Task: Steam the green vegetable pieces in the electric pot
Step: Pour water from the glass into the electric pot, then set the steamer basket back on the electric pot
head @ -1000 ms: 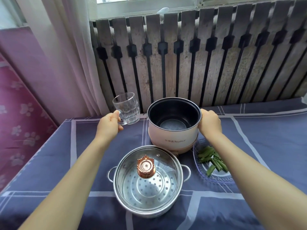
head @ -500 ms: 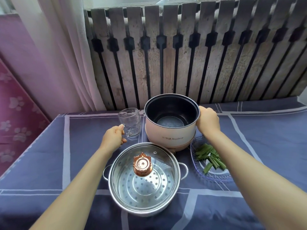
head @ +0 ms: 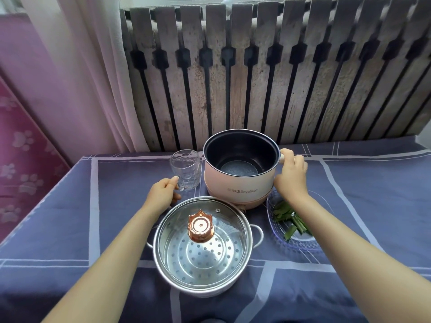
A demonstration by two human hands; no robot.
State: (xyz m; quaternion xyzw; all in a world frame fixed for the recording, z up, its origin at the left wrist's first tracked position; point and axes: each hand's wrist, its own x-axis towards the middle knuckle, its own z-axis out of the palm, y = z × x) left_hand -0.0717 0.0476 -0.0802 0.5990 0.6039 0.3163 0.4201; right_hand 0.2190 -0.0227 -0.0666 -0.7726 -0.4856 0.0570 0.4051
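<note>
A pale pink electric pot (head: 240,185) with a dark inside stands open at the table's back middle. My right hand (head: 291,176) grips its handle on the right side. My left hand (head: 163,194) holds the handle of an empty glass mug (head: 185,169), which stands on the cloth just left of the pot. In front of the pot sits a steel steamer basket (head: 203,271) under a glass lid with a copper knob (head: 201,228). Green vegetable pieces (head: 289,220) lie in a clear glass dish (head: 300,245) to the right, partly behind my right forearm.
A blue cloth with pale stripes (head: 70,217) covers the table. A wooden slatted radiator cover (head: 279,78) stands right behind the pot. A curtain (head: 93,78) hangs at the back left, and the table's left edge drops off beside a pink panel (head: 21,159).
The glass mug came down from the air and now stands on the cloth beside the pot, still in my left hand. My right hand has stayed on the pot handle.
</note>
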